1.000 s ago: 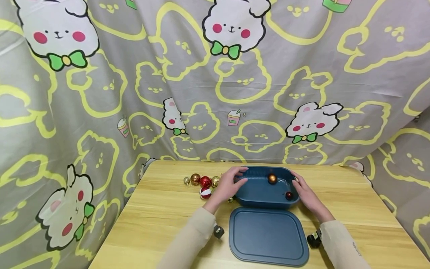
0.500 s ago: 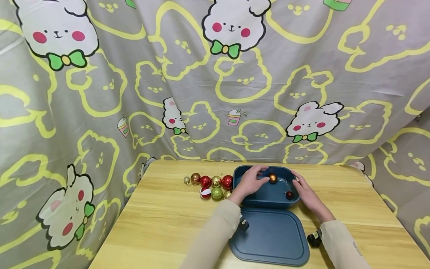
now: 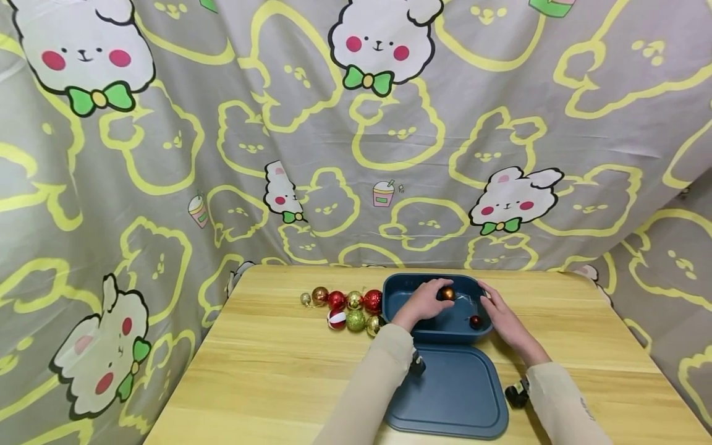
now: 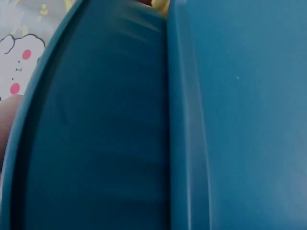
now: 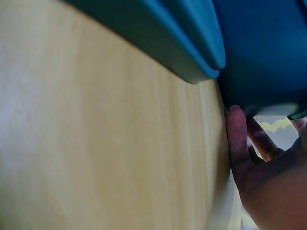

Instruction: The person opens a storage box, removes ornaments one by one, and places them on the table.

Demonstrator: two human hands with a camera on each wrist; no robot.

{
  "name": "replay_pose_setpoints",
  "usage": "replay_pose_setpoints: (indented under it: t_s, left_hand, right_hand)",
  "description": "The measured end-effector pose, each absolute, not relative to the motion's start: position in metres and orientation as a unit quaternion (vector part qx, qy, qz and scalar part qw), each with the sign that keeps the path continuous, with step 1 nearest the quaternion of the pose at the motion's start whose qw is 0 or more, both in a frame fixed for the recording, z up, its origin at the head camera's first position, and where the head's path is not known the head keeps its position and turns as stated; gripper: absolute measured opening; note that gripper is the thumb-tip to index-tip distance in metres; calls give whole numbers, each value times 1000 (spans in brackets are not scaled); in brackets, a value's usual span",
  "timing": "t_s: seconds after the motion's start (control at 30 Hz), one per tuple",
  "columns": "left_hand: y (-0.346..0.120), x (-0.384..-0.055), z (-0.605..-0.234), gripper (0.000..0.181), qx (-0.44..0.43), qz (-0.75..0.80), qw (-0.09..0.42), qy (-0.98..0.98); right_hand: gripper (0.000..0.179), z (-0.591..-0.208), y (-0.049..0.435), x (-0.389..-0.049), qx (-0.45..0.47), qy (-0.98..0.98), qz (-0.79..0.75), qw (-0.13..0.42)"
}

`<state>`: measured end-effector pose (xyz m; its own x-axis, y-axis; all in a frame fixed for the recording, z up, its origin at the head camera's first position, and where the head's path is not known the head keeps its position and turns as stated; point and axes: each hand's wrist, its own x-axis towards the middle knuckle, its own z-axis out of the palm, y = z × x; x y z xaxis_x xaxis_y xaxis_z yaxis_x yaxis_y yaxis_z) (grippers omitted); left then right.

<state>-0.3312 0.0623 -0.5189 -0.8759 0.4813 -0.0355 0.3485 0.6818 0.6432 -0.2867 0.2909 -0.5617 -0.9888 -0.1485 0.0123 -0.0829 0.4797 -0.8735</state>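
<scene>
In the head view, a dark blue rectangular box [image 3: 408,337] stands without its lid near the back of the table. My left hand [image 3: 424,303] reaches over its left side into it, thumb and fingertips around a copper ball ornament [image 3: 448,294]. A small dark red ball [image 3: 475,321] lies at the right end inside, with a thin clear strip behind it. Against the box's right outer side rests my right hand [image 3: 505,318], fingers extended along the wall. The right wrist view shows that thumb [image 5: 236,127] against the box's lower side.
The blue lid [image 3: 450,392] lies flat directly in front of the box, partly under the left sleeve. Several ball ornaments in red, gold and green [image 3: 356,320] lie in two rows left of the box. A patterned curtain [image 3: 411,142] hangs behind the wooden table [image 3: 250,358].
My left hand has moved right from the box's left rim to the copper ball, its fingers closing around it. My right hand stays at the box's right side.
</scene>
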Motion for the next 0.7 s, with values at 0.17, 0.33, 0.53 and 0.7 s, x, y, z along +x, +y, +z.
replay_pose_setpoints:
  t_s: [0.17,0.33,0.53,0.7]
  left_hand:
    - [63,-330,-524,49,245,287,95,921]
    - [63,-330,-526,40,250,278,69,925]
    - [63,-330,-531,25,251,286,45,924]
    - [62,-330,-533,22,270,254,25,929]
  right_hand:
    - [64,-561,290,-286,-68,861,-504,30]
    - [63,-561,290,-285,-70,859,-506,24]
    - [62,-562,290,-285,-71,861,-504,23]
    - [62,-561,290,-285,-74,861,-503,22]
